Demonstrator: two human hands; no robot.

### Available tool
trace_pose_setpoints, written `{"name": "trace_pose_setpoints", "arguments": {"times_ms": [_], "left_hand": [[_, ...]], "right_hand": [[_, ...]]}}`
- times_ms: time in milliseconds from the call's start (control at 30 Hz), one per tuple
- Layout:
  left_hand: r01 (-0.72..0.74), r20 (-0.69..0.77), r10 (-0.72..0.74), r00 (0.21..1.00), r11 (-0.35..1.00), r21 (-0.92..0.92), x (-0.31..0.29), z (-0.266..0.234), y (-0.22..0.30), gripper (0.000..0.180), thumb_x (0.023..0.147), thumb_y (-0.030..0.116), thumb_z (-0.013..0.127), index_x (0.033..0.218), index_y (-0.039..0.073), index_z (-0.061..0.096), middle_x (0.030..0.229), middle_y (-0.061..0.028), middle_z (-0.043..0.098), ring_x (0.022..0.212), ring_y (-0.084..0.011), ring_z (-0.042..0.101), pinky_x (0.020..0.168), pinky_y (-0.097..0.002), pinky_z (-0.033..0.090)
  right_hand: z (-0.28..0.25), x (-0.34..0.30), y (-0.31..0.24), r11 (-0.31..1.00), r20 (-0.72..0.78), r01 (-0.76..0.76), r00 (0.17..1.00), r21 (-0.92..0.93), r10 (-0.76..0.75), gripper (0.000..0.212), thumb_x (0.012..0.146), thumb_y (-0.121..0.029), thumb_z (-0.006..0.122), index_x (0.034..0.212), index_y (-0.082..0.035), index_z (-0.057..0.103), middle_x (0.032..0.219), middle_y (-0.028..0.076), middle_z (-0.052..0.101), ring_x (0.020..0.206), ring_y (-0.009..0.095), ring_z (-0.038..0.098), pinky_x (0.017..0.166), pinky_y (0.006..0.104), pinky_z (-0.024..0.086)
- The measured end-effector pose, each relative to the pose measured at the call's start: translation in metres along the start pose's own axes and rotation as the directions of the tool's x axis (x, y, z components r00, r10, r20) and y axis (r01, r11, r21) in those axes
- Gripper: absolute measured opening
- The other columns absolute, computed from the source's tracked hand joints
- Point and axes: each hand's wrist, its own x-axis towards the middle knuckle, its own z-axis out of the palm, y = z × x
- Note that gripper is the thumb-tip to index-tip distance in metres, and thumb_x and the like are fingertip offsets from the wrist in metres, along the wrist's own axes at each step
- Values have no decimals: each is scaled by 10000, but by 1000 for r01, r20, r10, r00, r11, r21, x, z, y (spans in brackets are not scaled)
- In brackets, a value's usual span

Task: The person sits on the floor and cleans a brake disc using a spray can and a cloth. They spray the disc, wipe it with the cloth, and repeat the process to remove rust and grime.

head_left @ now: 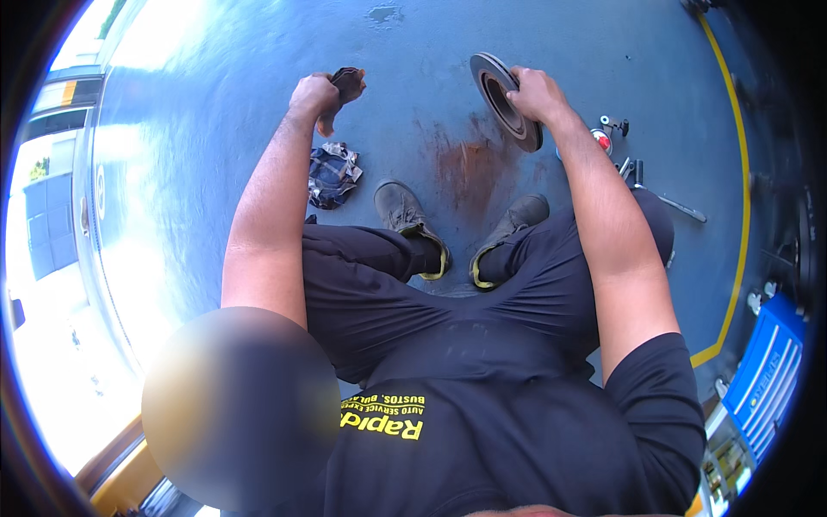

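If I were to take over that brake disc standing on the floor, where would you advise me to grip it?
Grip the brake disc at its top rim, coming from above, where the right hand holds it now. It stands on edge on the blue floor, so the upper rim is the free part; a hand there likely keeps it from rolling or tipping. The left hand holds a brown rag.

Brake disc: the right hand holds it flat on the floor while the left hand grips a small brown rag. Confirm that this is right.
Not quite. In the head view the right hand holds the brake disc standing on its edge on the blue floor, not lying flat. The rest stands: the left hand grips a small brown rag.
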Motion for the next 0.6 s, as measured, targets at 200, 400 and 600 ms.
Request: {"name": "trace_pose_setpoints", "arguments": {"times_ms": [200, 400, 600], "left_hand": [[69, -231, -61, 971, 997, 28, 17, 42, 1, 370, 1048, 296, 574, 1300, 102, 763, 1288, -198, 784, 1215, -348, 768, 1026, -478, 616], [-21, -135, 8, 991, 995, -99, 53, 162, 26, 397, 1018, 239, 562, 1356, 130, 740, 1378, -218, 730, 1287, -399, 716, 1109, -507, 572], [-15, 105, 24, 994, 996, -85, 19, 234, 65, 1154, 935, 635, 738, 1776, 116, 141, 1843, -246, 16, 1718, -404, 12, 1352, -580, 236]], "right_hand": [[4, 0, 3, 999, -39, -31, 999, 13, 31, 444, 989, -175, 718, 1426, -99, 697, 1294, 221, 772, 1230, 399, 733, 1063, 510, 585], [-1, 3, 3, 1000, -43, -28, 999, 9, 29, 460, 992, -179, 731, 1441, -92, 687, 1306, 230, 765, 1243, 412, 723, 1075, 515, 577], [-3, 7, 10, 999, -62, -30, 998, 43, 33, 500, 989, -186, 742, 1470, -70, 670, 1306, 232, 766, 1247, 411, 722, 1078, 514, 578]]}}
